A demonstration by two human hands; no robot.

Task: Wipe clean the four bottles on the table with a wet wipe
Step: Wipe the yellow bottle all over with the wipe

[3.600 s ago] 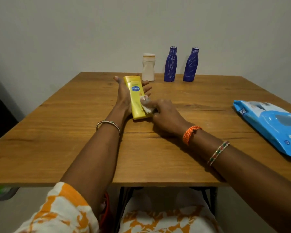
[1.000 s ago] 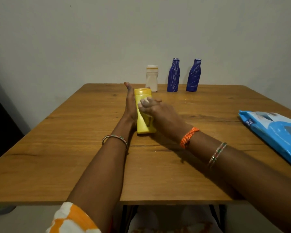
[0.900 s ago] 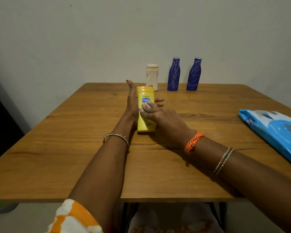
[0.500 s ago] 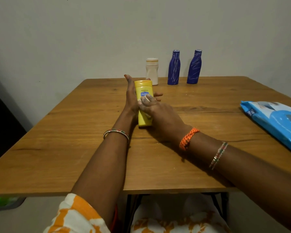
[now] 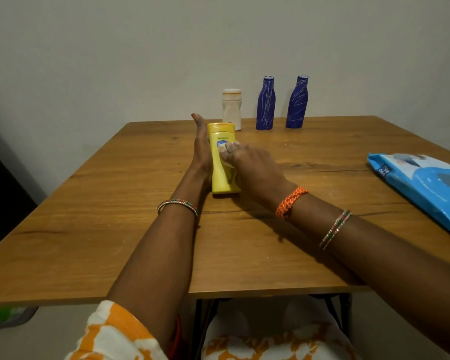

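Note:
A yellow lotion bottle stands tilted on the wooden table, near its middle. My left hand holds it from the left and behind, thumb up beside the cap; its fingers are hidden behind the bottle. My right hand presses a crumpled white wet wipe against the bottle's front, over the blue label. At the table's far edge stand a white bottle and two dark blue bottles, upright in a row by the wall.
A blue pack of wet wipes lies flat at the table's right edge. A pale wall rises right behind the far bottles. Below the near edge are my lap in orange-and-white cloth and the table's dark legs.
My right hand has rubbed the wipe up and down the yellow bottle's front. My left hand turned the bottle and raised it from lying in the palm to standing.

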